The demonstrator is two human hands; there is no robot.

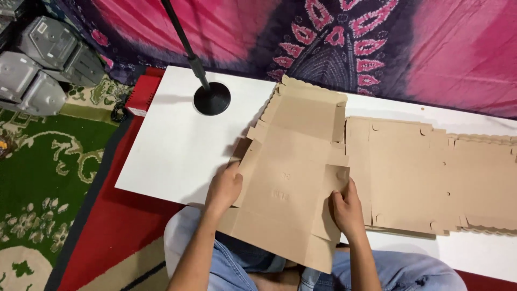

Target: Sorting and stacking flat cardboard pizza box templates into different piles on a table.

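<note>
A flat brown cardboard box blank (pixel 291 161) lies on the white table (pixel 172 145), its near end hanging over the table's front edge above my lap. My left hand (pixel 223 188) grips its left side flap, which is bent upward. My right hand (pixel 347 210) holds the right side flap, folded up and inward. The far flap with a scalloped edge (pixel 312 89) rests flat on the table.
A stack of flat cardboard blanks (pixel 431 178) lies to the right on the table. A black stand with a round base (pixel 211 98) is at the back left. A patterned pink and purple cloth (pixel 344 37) hangs behind. Grey machines (pixel 43 59) sit on the green carpet left.
</note>
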